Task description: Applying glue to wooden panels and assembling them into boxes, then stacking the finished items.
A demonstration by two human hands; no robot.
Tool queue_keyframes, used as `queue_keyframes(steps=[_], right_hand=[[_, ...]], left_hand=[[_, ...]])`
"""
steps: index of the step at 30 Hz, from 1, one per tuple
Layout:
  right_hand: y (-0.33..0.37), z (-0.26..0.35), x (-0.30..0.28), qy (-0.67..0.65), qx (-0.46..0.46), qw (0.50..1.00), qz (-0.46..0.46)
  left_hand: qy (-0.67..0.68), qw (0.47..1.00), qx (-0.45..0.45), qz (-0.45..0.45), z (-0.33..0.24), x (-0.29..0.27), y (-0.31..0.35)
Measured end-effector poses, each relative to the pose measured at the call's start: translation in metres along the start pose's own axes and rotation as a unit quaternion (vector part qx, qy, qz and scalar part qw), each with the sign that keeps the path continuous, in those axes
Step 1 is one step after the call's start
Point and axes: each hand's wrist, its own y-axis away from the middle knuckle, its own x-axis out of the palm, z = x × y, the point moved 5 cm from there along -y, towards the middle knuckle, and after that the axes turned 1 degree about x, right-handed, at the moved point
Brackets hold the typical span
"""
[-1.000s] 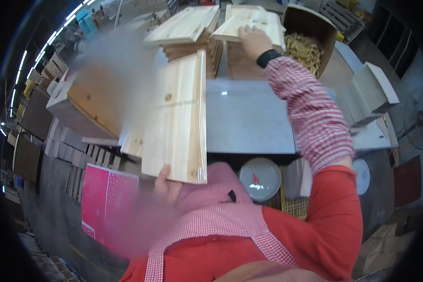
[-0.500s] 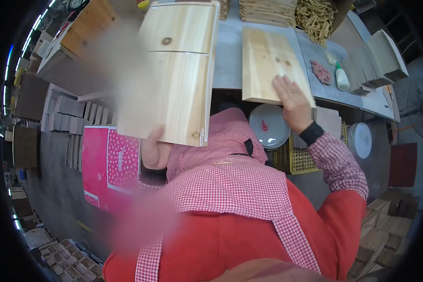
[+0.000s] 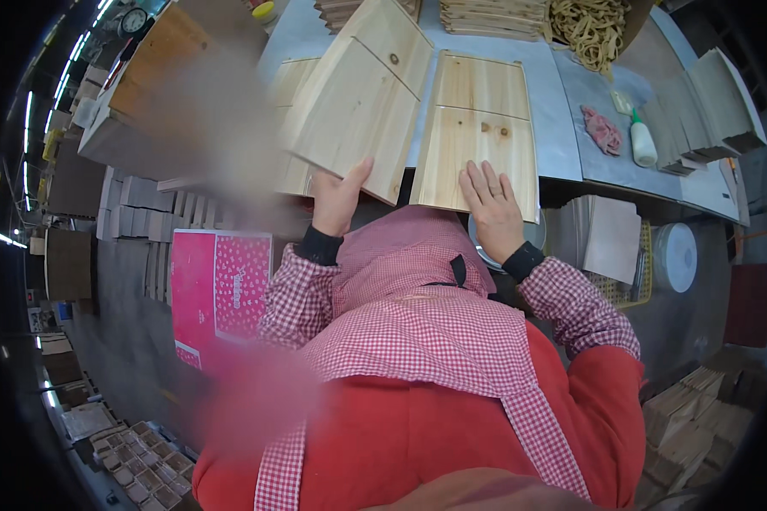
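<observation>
My left hand (image 3: 338, 201) grips the lower edge of a pale wooden panel (image 3: 362, 102), thumb on its face. The panel is tilted up off the table and has a groove across its upper part. Partly hidden beneath it lies another pale panel (image 3: 295, 77). To the right, a similar grooved wooden panel (image 3: 477, 128) rests on the table, its near end jutting past the front edge. My right hand (image 3: 495, 209) lies flat on that near end, fingers stretched out.
Stacks of wooden pieces (image 3: 494, 19) and a heap of rubber bands (image 3: 586, 32) stand at the back of the table (image 3: 554, 111). A pink cloth (image 3: 601, 130), a white glue bottle (image 3: 643, 143) and stacked grey boards (image 3: 720, 98) are at the right. A pink box (image 3: 194, 289) is at lower left.
The left panel has moved right and away from me and is now tilted. The panel under my right hand now shows a groove, where a plain face showed before.
</observation>
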Motion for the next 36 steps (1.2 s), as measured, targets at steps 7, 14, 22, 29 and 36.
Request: queue_keyframes(steps=[7,14,22,29,36], right_hand=[[-0.003,-0.004,-0.001,-0.039,0.019,0.999,-0.007],[-0.010,-0.006,-0.008,-0.058,0.023,0.998,0.003],[-0.024,-0.103,-0.031,-0.249,0.043,0.967,-0.036],[-0.015,-0.318,-0.055,0.175,0.410,0.895,0.011],[-0.067,-0.332,-0.191,0.291,0.275,0.891,-0.212]], left_hand=[[-0.141,0.988,0.050,0.030,-0.009,0.035,-0.010],[-0.280,0.957,0.016,0.071,-0.014,0.067,0.002],[-0.226,0.973,0.003,0.051,-0.008,0.067,0.001],[-0.293,0.951,-0.099,0.029,-0.001,0.064,0.007],[-0.200,0.978,0.028,0.055,0.001,0.058,0.000]])
